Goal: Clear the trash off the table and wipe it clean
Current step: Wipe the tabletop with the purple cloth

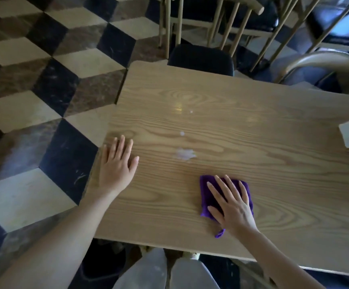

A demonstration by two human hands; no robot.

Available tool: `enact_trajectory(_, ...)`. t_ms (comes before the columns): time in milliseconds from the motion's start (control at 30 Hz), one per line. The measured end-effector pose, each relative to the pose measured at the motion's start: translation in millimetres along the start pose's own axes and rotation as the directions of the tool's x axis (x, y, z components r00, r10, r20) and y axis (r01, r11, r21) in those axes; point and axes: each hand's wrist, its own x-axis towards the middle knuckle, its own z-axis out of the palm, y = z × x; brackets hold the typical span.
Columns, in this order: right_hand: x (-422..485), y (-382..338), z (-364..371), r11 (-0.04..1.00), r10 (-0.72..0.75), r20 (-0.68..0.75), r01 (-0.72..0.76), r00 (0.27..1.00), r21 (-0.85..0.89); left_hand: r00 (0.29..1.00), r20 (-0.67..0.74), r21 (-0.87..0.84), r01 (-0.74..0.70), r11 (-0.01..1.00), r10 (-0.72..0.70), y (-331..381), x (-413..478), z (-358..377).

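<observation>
Wooden tabletop (273, 142): spill (185, 154) just on the far side of the purple cloth (206, 184).
Right hand (232, 205) fingers spread, pressing cloth flat; left hand (117, 165) spread flat, likely bracing.

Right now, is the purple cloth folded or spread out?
Folded, it seems: the cloth lies as a small thick pad under the flat right hand.

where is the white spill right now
In the head view the white spill sits on the table just beyond the purple cloth under the right hand, right of the left hand.
</observation>
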Motion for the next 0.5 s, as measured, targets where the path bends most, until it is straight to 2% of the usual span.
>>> enact_trajectory(67,-1.7,-7.9,5.1,0.987,-0.155,-0.046,0.153,0.987,-0.052,1.000,-0.014,0.014,0.000,1.000,0.000,-0.6,0.1,5.7)
enact_trajectory(167,22.3,-20.6,10.4,0.922,-0.380,-0.071,0.371,0.922,-0.114,0.999,-0.042,0.039,-0.007,0.999,0.009,-1.7,0.3,10.1)
enact_trajectory(233,63.5,-28.6,7.0,0.901,-0.425,-0.069,0.415,0.903,-0.125,0.998,-0.059,0.051,-0.012,0.999,0.015,-2.1,3.0,11.0)
enact_trajectory(300,116.1,-36.2,0.4,0.929,-0.363,-0.091,0.353,0.927,-0.108,0.998,-0.060,0.059,-0.023,0.998,0.026,-1.6,3.6,12.2)
enact_trajectory(400,213.3,-37.1,-18.4,0.987,-0.162,-0.107,0.158,0.981,-0.041,0.997,-0.081,0.072,-0.006,0.997,0.012,-2.2,3.1,15.8)
enact_trajectory(500,311.6,-17.6,-34.4,1.000,0.005,-0.091,-0.007,0.996,-0.015,0.994,-0.108,0.074,-0.013,0.997,0.021,-2.2,2.4,16.8)
